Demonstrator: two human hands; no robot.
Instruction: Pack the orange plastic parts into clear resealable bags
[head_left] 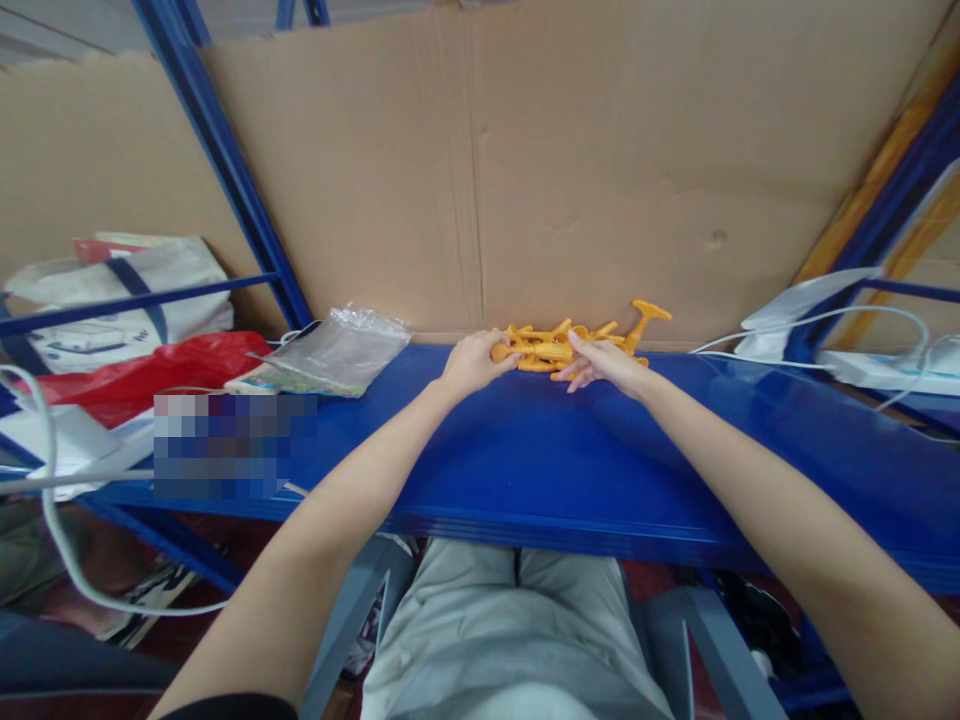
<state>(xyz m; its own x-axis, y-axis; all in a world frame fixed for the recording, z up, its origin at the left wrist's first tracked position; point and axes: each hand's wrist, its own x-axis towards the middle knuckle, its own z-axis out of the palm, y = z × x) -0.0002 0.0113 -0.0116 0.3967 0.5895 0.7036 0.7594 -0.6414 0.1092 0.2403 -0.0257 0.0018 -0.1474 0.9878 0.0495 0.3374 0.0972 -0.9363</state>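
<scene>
Head view: yellow plastic parts (559,346) lie lengthwise left to right at the far shelf (525,470) edge; left hand (471,364) grips their left end, right hand (600,362) fingers spread on the middle.

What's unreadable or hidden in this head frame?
- Orange plastic parts: small and overlapping at the shelf's back; count and shape unclear, partly covered by the left hand and right hand.
- Left-hand fingers curl round the parts; the grip is hidden.
- Pixelated patch on the blue shelf hides what lies there.
- Clear bag: contents too small to tell.
- White cable: cut off by the right edge.
</scene>
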